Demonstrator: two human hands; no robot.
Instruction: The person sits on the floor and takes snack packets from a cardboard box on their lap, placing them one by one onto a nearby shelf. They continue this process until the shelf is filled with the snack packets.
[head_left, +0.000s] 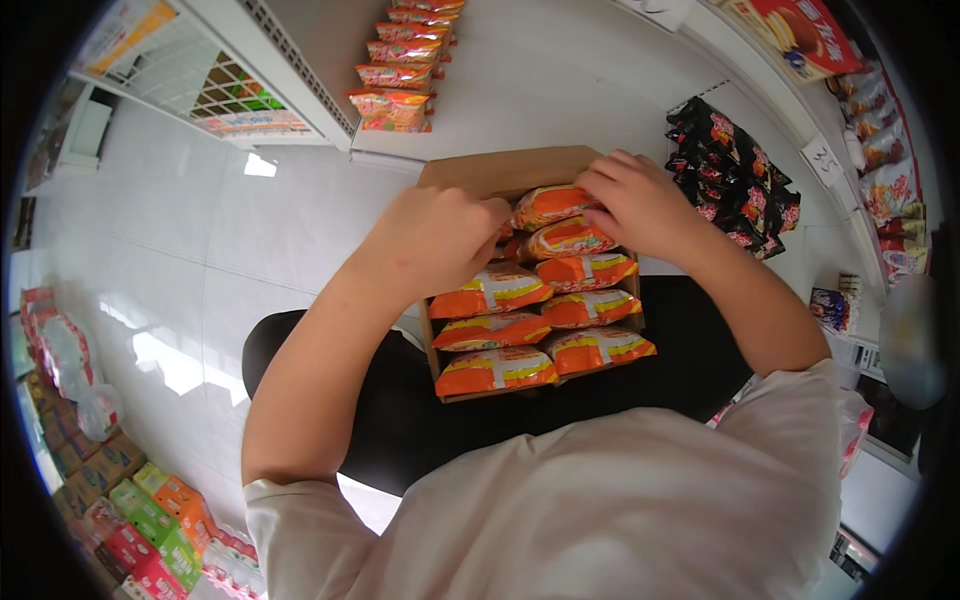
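An open cardboard box (517, 171) rests on my lap, its far flap raised. Orange plastic packets, probably instant noodles (495, 369), fill it in two columns. My right hand (637, 202) has its thumb and fingers around the right end of the farthest orange packet (551, 206). Over the far left part of the box, my left hand (450, 236) is curled close to that packet's left end. Its fingertips are hidden, so what it grips cannot be seen.
A low white shelf (540, 82) beyond the box carries a row of orange packets (394, 109) and a pile of black packets (735, 180). More shelving (795, 112) curves along the right. A wire-mesh rack (247, 90) stands at far left; multipacks (161, 517) sit on the floor lower left.
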